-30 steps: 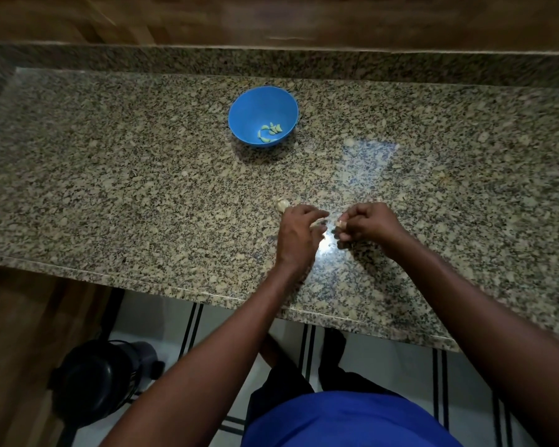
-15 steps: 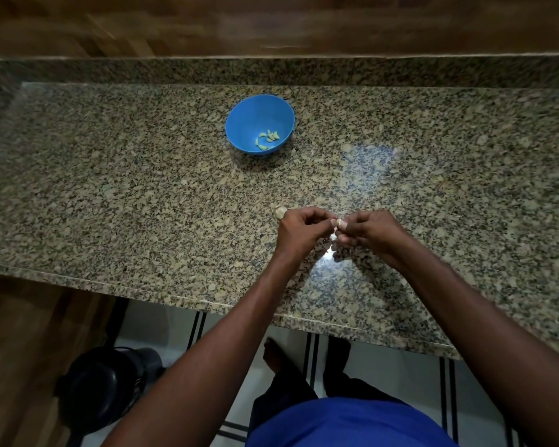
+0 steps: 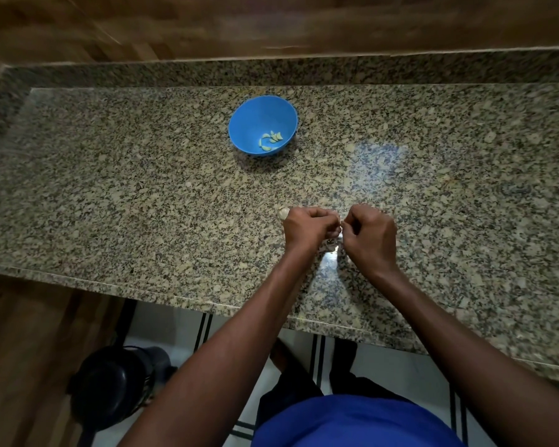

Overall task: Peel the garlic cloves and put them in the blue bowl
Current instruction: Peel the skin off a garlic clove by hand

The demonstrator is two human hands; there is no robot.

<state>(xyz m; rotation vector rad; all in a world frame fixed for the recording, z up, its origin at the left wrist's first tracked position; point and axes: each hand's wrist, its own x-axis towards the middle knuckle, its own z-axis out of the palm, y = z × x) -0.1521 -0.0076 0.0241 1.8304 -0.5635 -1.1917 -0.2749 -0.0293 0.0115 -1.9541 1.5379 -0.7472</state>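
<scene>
Both hands are curled tight with their fingertips meeting: the left hand [image 3: 309, 229] and the right hand [image 3: 370, 235] pinch something small between them just above the granite counter [image 3: 142, 204], presumably a garlic clove, though the fingers hide it almost wholly and only a pale speck shows where the fingertips touch. One unpeeled clove [image 3: 283, 213] lies on the counter, touching or just beside the far left edge of the left hand. Pale scraps of skin [image 3: 331, 246] lie on the stone below the gap between the hands, in a bright glare patch. The blue bowl [image 3: 255, 121] stands well apart from the hands, farther back on the counter and a little to the left; in its bottom lie peeled cloves [image 3: 271, 140], about five or six yellowish pieces clustered toward the near right side, too small to count exactly. Nothing stands between hands and bowl. Behind the counter runs a granite upstand, then wood panelling. Below the counter edge are a striped white floor, a black round container [image 3: 117, 388] at lower left, and the person's blue shirt [image 3: 352, 421].
</scene>
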